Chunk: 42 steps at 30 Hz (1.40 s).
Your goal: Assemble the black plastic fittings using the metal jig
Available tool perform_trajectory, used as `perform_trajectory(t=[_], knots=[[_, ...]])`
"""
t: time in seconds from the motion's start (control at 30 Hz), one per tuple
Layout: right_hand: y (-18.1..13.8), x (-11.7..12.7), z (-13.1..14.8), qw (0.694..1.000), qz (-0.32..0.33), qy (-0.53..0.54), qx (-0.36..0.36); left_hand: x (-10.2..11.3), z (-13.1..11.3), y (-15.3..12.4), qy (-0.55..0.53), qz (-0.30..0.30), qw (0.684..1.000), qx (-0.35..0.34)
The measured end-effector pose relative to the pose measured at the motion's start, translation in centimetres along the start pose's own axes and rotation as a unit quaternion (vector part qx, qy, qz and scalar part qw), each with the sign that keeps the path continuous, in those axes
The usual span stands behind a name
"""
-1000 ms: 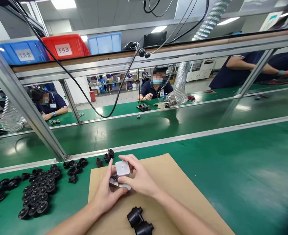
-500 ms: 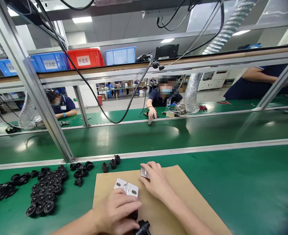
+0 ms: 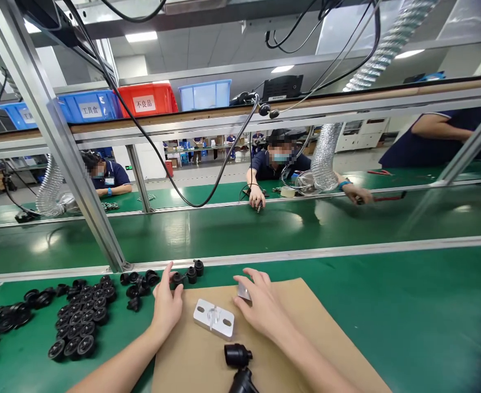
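Observation:
My left hand (image 3: 166, 301) reaches to the far edge of the brown cardboard sheet (image 3: 289, 338), its fingertips closing on a small black plastic part (image 3: 176, 280) in a short row of three. My right hand (image 3: 260, 303) rests on the cardboard, fingers curled around a small silvery metal piece (image 3: 242, 292). Between the hands lies a white metal plate (image 3: 214, 318) with holes and a raised centre. Two black cylindrical parts (image 3: 237, 356) lie at the cardboard's near edge.
A heap of black round parts (image 3: 79, 319) covers the green mat at left. A slanted aluminium post (image 3: 80, 185) rises behind it. Beyond a metal rail runs a green conveyor (image 3: 265, 224), where other people work opposite. Coloured bins (image 3: 142, 101) stand on the overhead shelf.
My left hand left the black part at the cardboard's near edge and moved forward to the row of small black parts. The white plate now lies uncovered. The right hand barely moved.

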State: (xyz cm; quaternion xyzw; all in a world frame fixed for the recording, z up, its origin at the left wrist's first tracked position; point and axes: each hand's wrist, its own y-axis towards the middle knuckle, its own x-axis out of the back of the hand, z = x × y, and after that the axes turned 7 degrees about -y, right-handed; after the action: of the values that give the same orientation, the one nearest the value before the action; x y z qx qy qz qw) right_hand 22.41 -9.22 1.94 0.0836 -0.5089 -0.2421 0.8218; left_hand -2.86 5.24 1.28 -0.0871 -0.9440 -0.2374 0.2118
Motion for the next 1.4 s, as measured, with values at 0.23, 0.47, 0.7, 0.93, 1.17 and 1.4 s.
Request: perform_trajectory(t=[0.23, 0.47, 0.7, 0.93, 1.17, 1.4], knots=[[-1.1, 1.8, 5.6, 0.967, 0.011, 0.221, 0.127, -0.7, -4.3, -4.4, -0.016, 0.136, 0.959, -0.248], [-1.4, 1.5, 5.9, 0.966, 0.048, 0.244, 0.072, -1.1, -4.1, -5.0, -0.060, 0.183, 0.956, -0.221], [0.7, 1.9, 2.1, 0.955, 0.030, 0.294, -0.021, -0.3, -3.2, -4.1, -0.074, 0.319, 0.943, -0.056], [1.1, 2.2, 0.3, 0.954, 0.031, 0.297, -0.009, -0.8, -2.9, -4.5, -0.158, 0.318, 0.935, -0.013], [1.0, 2.5, 0.4, 0.947, 0.025, 0.317, 0.038, -1.1, -3.2, -4.7, -0.185, 0.308, 0.933, -0.027], [0.6, 3.2, 1.6, 0.956, 0.056, 0.286, 0.031, -1.1, -3.1, -4.6, -0.174, 0.313, 0.933, -0.034]])
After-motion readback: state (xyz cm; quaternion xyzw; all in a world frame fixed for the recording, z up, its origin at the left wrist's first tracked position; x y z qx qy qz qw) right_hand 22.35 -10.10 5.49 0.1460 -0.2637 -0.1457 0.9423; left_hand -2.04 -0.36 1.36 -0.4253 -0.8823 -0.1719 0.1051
